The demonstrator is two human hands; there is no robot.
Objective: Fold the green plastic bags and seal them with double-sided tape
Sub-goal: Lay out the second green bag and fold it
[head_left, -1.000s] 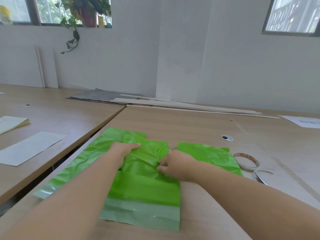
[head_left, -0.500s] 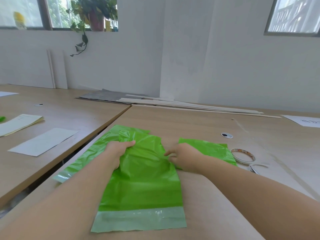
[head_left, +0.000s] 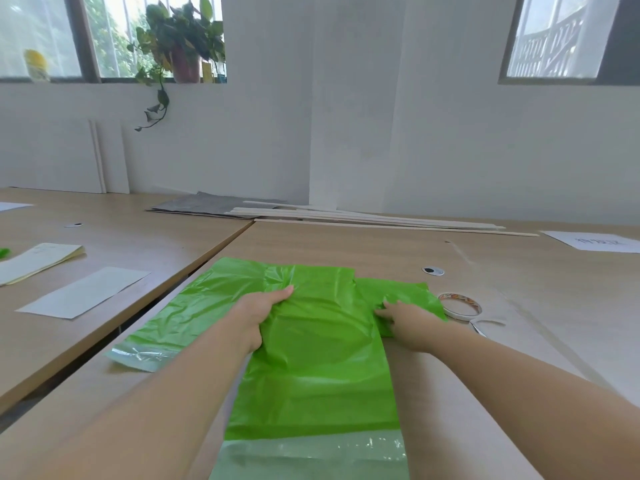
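A green plastic bag lies lengthwise on the wooden table, its pale strip end nearest me. My left hand grips its left edge near the far end. My right hand rests at its right edge, fingers pinching the plastic where a folded green bag lies beside it. Another green bag lies slantwise under the left side, its pale strip toward the table edge. A roll of double-sided tape sits just right of my right hand.
A loose tape strip curls beside the roll. A small round cap sits behind the tape. Wooden slats and a grey sheet lie by the wall. Papers lie on the left table, across a gap.
The top bag has been spread flatter and drawn toward me. My hands have moved apart, the right one out to the bag's right edge. The view has shifted closer.
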